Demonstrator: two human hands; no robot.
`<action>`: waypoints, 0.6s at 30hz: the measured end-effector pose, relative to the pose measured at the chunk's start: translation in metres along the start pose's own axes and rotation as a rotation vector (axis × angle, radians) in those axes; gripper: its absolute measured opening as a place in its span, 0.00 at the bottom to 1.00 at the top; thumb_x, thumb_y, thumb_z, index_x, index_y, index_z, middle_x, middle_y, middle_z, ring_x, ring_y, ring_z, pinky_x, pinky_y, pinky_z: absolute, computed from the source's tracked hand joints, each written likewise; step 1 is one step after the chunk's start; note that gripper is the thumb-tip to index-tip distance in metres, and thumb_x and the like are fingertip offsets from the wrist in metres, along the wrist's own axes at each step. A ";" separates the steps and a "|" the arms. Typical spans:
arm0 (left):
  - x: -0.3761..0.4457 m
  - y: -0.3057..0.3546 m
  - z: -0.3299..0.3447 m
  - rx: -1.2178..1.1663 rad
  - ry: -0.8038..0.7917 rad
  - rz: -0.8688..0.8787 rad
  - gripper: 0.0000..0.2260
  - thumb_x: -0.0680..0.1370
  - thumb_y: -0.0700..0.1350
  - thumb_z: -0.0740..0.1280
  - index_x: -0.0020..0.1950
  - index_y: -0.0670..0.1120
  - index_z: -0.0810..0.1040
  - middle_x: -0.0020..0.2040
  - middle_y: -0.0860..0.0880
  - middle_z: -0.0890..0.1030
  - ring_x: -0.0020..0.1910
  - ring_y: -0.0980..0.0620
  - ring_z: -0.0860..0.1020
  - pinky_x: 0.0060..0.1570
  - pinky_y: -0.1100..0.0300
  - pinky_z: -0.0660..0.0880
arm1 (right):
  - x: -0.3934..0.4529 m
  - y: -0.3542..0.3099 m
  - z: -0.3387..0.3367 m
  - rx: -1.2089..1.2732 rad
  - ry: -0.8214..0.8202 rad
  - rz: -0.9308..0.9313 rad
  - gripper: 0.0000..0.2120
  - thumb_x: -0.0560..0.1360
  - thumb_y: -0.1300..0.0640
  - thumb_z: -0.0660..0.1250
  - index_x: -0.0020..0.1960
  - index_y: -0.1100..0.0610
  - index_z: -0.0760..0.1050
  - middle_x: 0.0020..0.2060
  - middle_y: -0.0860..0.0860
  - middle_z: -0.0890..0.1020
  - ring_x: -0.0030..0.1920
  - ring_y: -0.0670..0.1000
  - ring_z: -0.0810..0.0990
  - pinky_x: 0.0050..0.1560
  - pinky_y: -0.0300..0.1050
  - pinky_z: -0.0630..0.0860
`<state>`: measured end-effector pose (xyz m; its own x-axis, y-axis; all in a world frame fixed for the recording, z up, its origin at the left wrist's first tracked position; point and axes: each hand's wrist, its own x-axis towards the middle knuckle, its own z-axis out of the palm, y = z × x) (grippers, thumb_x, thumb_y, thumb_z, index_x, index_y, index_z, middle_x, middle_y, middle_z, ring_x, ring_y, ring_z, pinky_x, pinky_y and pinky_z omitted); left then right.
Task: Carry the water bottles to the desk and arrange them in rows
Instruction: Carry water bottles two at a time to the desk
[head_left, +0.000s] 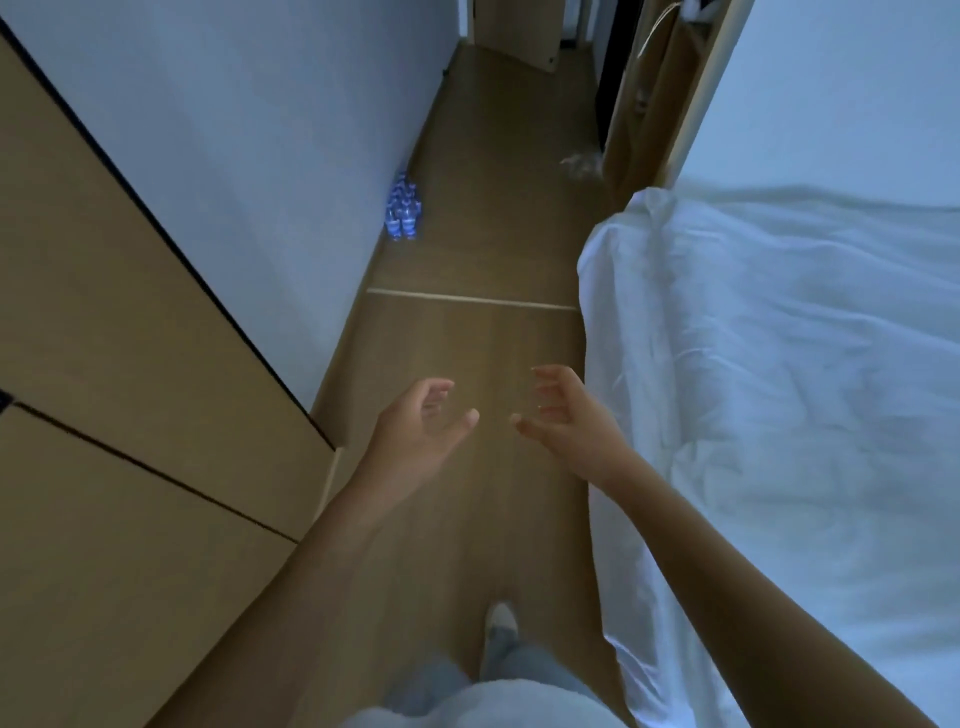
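Note:
A cluster of small water bottles (403, 210) with blue labels stands on the wooden floor against the white wall, well ahead of me. My left hand (421, 434) and my right hand (563, 418) are held out in front of me over the floor, palms facing each other, fingers loosely curled and holding nothing. Both hands are far short of the bottles. The desk is not in view.
A bed with white sheets (779, 389) fills the right side. Wooden cabinet panels (130, 364) line the left. A narrow strip of wooden floor (467, 338) runs between them toward a doorway. Crumpled clear plastic (582, 166) lies on the floor by a wooden door frame (654, 104).

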<state>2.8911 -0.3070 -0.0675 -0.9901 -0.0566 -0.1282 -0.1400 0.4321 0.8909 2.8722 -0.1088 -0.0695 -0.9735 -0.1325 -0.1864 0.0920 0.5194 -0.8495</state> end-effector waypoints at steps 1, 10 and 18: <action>0.030 0.005 -0.001 -0.003 -0.006 -0.008 0.16 0.74 0.48 0.73 0.58 0.54 0.73 0.58 0.54 0.77 0.60 0.54 0.76 0.64 0.58 0.71 | 0.031 -0.007 -0.010 -0.003 0.000 -0.003 0.31 0.74 0.49 0.74 0.73 0.52 0.65 0.65 0.51 0.75 0.59 0.49 0.77 0.58 0.42 0.74; 0.298 0.023 -0.011 -0.005 0.009 -0.027 0.16 0.74 0.51 0.73 0.59 0.56 0.73 0.57 0.57 0.77 0.61 0.56 0.76 0.62 0.60 0.70 | 0.296 -0.033 -0.055 -0.025 -0.033 0.015 0.32 0.74 0.50 0.74 0.74 0.53 0.65 0.65 0.51 0.75 0.62 0.50 0.76 0.61 0.43 0.73; 0.554 0.066 -0.033 -0.013 -0.018 -0.026 0.17 0.76 0.49 0.72 0.63 0.52 0.73 0.59 0.58 0.75 0.59 0.59 0.74 0.52 0.72 0.68 | 0.540 -0.060 -0.093 -0.030 -0.029 0.086 0.33 0.74 0.48 0.73 0.74 0.53 0.64 0.61 0.48 0.77 0.60 0.49 0.78 0.60 0.45 0.76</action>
<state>2.3328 -0.3395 -0.0654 -0.9860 -0.0515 -0.1586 -0.1655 0.4185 0.8930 2.3218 -0.1328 -0.0734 -0.9558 -0.1102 -0.2727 0.1684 0.5551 -0.8145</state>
